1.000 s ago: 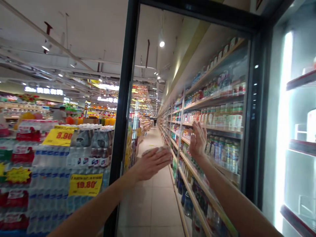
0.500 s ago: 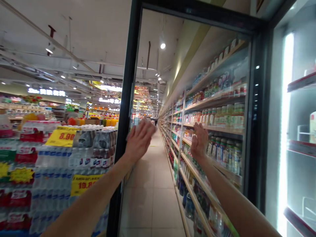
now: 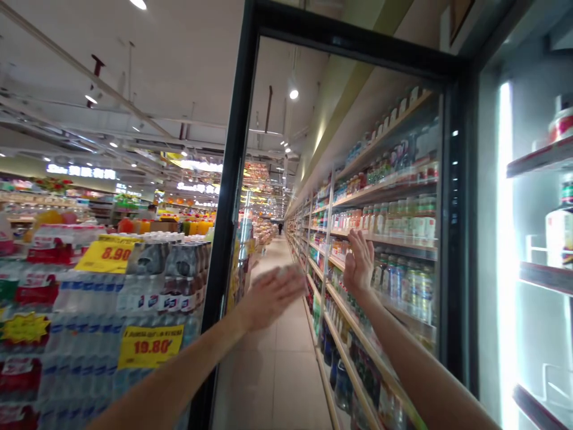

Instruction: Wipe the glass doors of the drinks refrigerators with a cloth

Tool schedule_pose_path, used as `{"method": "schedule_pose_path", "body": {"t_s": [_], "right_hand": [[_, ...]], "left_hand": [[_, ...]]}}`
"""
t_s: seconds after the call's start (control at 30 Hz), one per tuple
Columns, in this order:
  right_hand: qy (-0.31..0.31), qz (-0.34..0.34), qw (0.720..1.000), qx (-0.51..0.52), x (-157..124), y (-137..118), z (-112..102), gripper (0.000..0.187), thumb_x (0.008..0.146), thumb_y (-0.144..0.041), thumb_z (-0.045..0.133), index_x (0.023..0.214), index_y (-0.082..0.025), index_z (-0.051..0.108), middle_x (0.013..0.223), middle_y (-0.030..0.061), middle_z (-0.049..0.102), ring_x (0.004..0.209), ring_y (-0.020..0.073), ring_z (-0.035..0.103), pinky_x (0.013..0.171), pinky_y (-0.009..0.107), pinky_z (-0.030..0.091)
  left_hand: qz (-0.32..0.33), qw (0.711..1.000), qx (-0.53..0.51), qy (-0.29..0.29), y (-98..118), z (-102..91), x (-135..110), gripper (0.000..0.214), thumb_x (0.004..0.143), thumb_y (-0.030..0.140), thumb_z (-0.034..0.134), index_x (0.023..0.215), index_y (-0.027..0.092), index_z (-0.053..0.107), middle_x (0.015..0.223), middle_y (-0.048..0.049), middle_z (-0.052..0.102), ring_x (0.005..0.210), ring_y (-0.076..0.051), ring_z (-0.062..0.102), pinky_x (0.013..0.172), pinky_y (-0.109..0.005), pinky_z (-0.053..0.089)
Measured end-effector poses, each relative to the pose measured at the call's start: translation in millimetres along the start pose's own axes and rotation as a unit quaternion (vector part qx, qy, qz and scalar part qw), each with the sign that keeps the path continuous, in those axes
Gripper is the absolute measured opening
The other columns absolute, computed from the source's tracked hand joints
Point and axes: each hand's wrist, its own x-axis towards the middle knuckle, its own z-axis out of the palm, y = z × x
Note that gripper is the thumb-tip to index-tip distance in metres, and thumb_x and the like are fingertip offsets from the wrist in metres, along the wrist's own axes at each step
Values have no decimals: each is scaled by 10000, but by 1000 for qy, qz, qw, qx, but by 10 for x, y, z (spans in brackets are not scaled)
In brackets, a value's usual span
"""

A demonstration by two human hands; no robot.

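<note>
An open glass fridge door (image 3: 233,179) with a black frame stands in front of me. My left hand (image 3: 273,294) lies flat against the glass with fingers stretched, smeared by motion. A pale patch shows at its fingertips; I cannot make out what it is. My right hand (image 3: 358,260) rests on the same glass a little higher and to the right, palm flat and fingers up, holding nothing. Both forearms reach in from the bottom edge.
Through the glass, drink shelves (image 3: 385,239) run along a tiled aisle (image 3: 277,358). At right is the lit fridge interior with shelves (image 3: 541,158) and a bottle (image 3: 559,227). At left stand stacked water bottles (image 3: 134,286) with yellow price signs (image 3: 150,345).
My left hand swept up and left across the glass, then came back down and to the right. My right hand stayed in place on the glass.
</note>
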Motion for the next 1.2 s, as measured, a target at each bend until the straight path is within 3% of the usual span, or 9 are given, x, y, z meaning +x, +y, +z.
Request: {"method": "schedule_pose_path", "body": {"t_s": [0.1, 0.23, 0.37, 0.43, 0.6, 0.77, 0.93, 1.1, 1.2], "right_hand": [[-2, 4, 1000, 1, -4, -4, -3, 453, 916, -233, 317, 1358, -226, 416, 1326, 95, 556, 1336, 223, 394, 1098, 487, 265], [1, 12, 1000, -4, -5, -6, -9, 453, 914, -245, 303, 1348, -219, 427, 1318, 96, 561, 1333, 223, 400, 1095, 484, 272], [-6, 13, 1000, 0, -8, -2, -12, 449, 911, -246, 297, 1339, -214, 431, 1317, 95, 561, 1334, 224, 397, 1092, 487, 273], [-2, 15, 1000, 5, -10, -2, -10, 449, 909, -239, 298, 1338, -214, 430, 1313, 96, 564, 1332, 222, 400, 1095, 488, 268], [10, 13, 1000, 12, -7, -3, -4, 456, 904, -238, 307, 1343, -215, 426, 1308, 99, 567, 1322, 231, 415, 1090, 495, 275], [-5, 10, 1000, 5, -5, 2, -5, 457, 900, -224, 314, 1342, -218, 427, 1300, 95, 575, 1319, 227, 419, 1084, 491, 282], [-3, 13, 1000, 2, -7, 4, -1, 455, 898, -232, 312, 1334, -210, 441, 1304, 100, 571, 1322, 229, 414, 1082, 492, 285], [-7, 12, 1000, 2, -3, -4, 0, 437, 904, -233, 319, 1318, -204, 457, 1305, 106, 570, 1322, 231, 415, 1076, 494, 289], [3, 10, 1000, 5, -6, -5, 11, 431, 906, -239, 326, 1313, -206, 462, 1304, 103, 571, 1318, 231, 419, 1075, 497, 291]], "left_hand": [[90, 996, -28, -5, 24, 14, 24, 418, 918, 360, 372, 1333, 346, 423, 1500, 112, 280, 1432, -122, 74, 1174, -350, 89], [-192, 981, 23, 16, -64, 23, 170, 465, 913, 258, 399, 1377, 230, 382, 1495, -16, 317, 1439, -193, 20, 1161, -436, 70], [19, 1000, -21, -7, 16, 75, 214, 440, 914, 302, 391, 1354, 308, 407, 1493, 70, 311, 1432, -161, 97, 1171, -381, 72], [54, 998, -25, -8, 21, 96, 224, 438, 914, 298, 385, 1351, 326, 406, 1491, 84, 311, 1423, -145, 146, 1171, -369, 83], [-182, 983, 19, 10, 59, 98, 295, 452, 910, 300, 410, 1360, 267, 410, 1481, 6, 344, 1417, -213, 180, 1154, -428, 128], [141, 988, -55, -2, 32, 87, 311, 405, 914, 324, 387, 1314, 335, 447, 1470, 91, 353, 1425, -124, 127, 1171, -345, 89], [-172, 985, 3, -2, -240, 42, 299, 468, 922, 243, 372, 1389, 251, 358, 1492, -7, 326, 1437, -194, 34, 1164, -433, 51], [91, 994, -56, -19, -129, 20, 136, 402, 926, 317, 376, 1320, 373, 430, 1483, 124, 314, 1427, -99, 90, 1172, -318, 68], [-117, 993, -15, -9, -212, 8, 183, 448, 921, 239, 375, 1365, 294, 393, 1482, 31, 342, 1426, -149, 131, 1166, -390, 91]]}}
